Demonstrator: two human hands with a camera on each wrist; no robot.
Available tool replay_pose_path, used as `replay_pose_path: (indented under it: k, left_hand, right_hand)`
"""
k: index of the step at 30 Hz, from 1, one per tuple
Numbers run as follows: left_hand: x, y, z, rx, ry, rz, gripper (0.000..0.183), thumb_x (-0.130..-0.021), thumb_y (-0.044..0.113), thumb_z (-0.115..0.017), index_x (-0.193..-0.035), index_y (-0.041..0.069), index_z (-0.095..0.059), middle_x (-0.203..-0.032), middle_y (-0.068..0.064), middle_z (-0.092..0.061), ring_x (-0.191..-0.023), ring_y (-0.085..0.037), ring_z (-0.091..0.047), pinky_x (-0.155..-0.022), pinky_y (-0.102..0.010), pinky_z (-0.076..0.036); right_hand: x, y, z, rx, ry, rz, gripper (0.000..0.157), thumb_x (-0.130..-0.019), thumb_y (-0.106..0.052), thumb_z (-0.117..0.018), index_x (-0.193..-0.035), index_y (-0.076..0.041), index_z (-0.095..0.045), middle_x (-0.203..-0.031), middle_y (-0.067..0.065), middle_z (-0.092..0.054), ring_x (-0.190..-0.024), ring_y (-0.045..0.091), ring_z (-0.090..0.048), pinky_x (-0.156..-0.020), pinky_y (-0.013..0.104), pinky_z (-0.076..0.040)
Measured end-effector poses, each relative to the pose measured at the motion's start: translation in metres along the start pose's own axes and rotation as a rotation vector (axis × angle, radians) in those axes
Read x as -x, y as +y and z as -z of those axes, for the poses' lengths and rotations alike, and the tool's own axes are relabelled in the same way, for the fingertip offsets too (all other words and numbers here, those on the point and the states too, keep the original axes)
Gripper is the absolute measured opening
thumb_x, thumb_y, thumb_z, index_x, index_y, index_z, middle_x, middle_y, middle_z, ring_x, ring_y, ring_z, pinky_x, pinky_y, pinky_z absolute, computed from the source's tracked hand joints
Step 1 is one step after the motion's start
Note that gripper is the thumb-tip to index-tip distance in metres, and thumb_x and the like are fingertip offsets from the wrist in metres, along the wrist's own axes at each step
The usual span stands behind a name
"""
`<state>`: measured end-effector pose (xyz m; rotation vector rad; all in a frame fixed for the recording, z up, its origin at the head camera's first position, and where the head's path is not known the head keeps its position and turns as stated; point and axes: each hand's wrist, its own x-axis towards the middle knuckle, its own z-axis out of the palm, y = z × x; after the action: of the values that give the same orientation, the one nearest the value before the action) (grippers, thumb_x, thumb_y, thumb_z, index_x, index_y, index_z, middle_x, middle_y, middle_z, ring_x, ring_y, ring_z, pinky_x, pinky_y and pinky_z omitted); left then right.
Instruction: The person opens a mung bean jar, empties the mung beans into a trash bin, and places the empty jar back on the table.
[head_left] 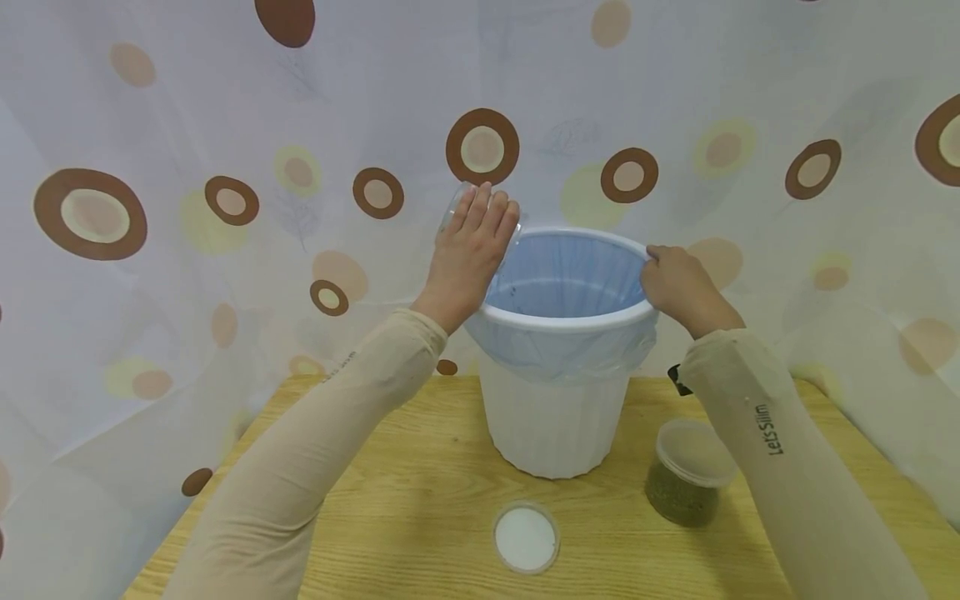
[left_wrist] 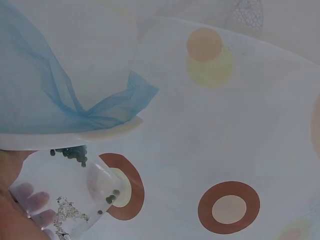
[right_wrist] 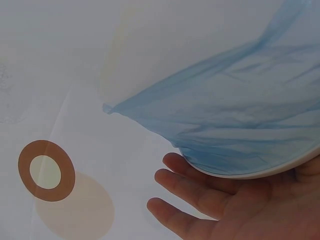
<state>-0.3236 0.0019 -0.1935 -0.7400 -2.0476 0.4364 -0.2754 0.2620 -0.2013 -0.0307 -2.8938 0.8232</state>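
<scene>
My left hand (head_left: 476,242) holds a clear plastic container (left_wrist: 75,187) tilted at the left side of the bin's mouth. Small dark green pellets (left_wrist: 74,153) cluster inside it near the bin's rim, and a few more sit on its other side. The white trash bin (head_left: 555,417) stands upright, lined with a blue plastic bag (head_left: 558,354) folded over its white rim. On the opposite side, my right hand (head_left: 684,285) grips the rim through the bag. Several of its fingers (right_wrist: 182,220) spread below the rim in the right wrist view.
On the wooden table (head_left: 405,500), a tub (head_left: 684,492) of greenish contents with a translucent lid stands right of the bin, beside the right forearm. A small round dish-like item (head_left: 527,538) with a white middle lies in front. A spotted curtain (head_left: 300,108) hangs behind.
</scene>
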Motion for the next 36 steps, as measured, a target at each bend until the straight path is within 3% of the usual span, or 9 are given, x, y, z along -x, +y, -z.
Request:
replay_pose_path:
  k: [21, 36]
  left_hand:
    - [-0.0007, 0.0009, 0.0001, -0.100, 0.029, -0.038, 0.051, -0.087, 0.000, -0.057, -0.133, 0.010, -0.038, -0.137, -0.008, -0.040, -0.138, -0.028, -0.030, -0.117, -0.041, -0.008]
    - [-0.0018, -0.0002, 0.0018, -0.069, 0.015, -0.076, 0.051, -0.089, -0.005, -0.053, -0.135, 0.014, -0.040, -0.138, -0.005, -0.041, -0.138, -0.027, -0.030, -0.117, -0.040, -0.006]
  right_hand:
    - [-0.0002, 0.0003, -0.0004, -0.005, 0.010, -0.009, 0.056, -0.098, -0.016, -0.018, -0.147, 0.012, -0.016, -0.149, 0.035, -0.020, -0.136, 0.052, -0.020, -0.109, 0.059, -0.022]
    - [0.0010, -0.0008, -0.0010, -0.001, 0.019, -0.002, 0.056, -0.098, -0.016, -0.019, -0.146, 0.013, -0.017, -0.148, 0.036, -0.022, -0.135, 0.052, -0.022, -0.109, 0.059, -0.022]
